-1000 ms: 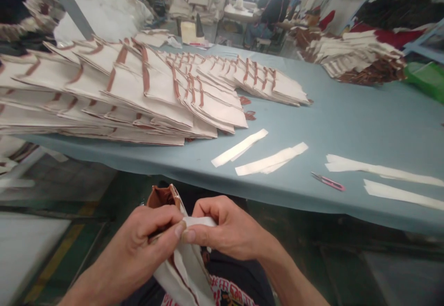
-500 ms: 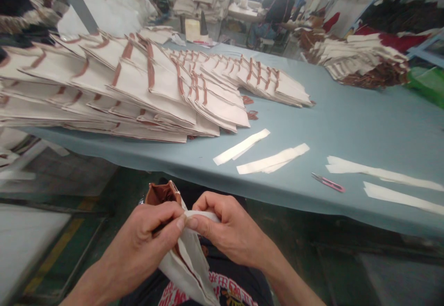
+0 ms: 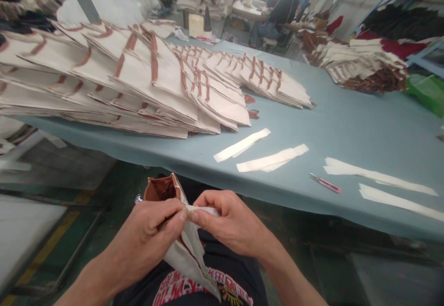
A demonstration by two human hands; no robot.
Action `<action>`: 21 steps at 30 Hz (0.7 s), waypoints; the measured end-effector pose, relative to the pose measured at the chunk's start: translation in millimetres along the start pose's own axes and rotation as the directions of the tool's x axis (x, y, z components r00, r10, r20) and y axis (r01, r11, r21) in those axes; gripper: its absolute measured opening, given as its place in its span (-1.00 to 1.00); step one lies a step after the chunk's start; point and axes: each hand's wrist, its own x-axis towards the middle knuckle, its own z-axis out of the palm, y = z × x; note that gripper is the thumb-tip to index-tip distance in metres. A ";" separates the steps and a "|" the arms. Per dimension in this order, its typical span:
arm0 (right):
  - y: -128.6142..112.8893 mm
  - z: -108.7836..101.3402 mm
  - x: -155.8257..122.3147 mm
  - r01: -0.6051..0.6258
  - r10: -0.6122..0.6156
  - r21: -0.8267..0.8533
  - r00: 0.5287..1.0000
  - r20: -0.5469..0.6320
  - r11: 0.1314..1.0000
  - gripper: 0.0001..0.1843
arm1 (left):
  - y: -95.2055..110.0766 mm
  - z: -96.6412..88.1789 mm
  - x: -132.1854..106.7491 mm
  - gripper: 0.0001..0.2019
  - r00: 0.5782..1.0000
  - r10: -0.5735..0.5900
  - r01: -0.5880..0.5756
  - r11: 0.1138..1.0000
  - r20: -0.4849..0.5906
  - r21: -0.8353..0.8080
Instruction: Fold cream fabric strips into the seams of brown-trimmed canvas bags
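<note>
A cream fabric piece with a brown lining (image 3: 189, 255), looking like a bag, hangs over my lap in front of the table. My left hand (image 3: 156, 229) pinches its upper edge between thumb and fingers. Close beside it, thumb to thumb, my right hand (image 3: 222, 218) is closed on a white strip (image 3: 204, 210) that meets the same edge. The fingertips cover the spot where strip and fabric touch, so I cannot tell how they are joined. The brown inside gapes open at the top left.
On the blue-covered table (image 3: 277, 195) lie stacked cream fabric pieces with brown bands (image 3: 152, 97), several white strips (image 3: 272, 158) and pink-handled thread snips (image 3: 326, 183). A brown and cream bundle (image 3: 367, 65) sits at the far right. A person (image 3: 280, 12) sits in the background.
Both hands keep their pinch at the fabric edge and have barely shifted. The whole view has tilted slightly.
</note>
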 end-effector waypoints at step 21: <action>102.4 70.0 10.1 -0.146 0.102 0.501 0.988 0.114 0.853 -0.19 | -59.6 10.2 -38.1 -0.45 0.914 -0.391 0.374 0.916 -0.112 -0.149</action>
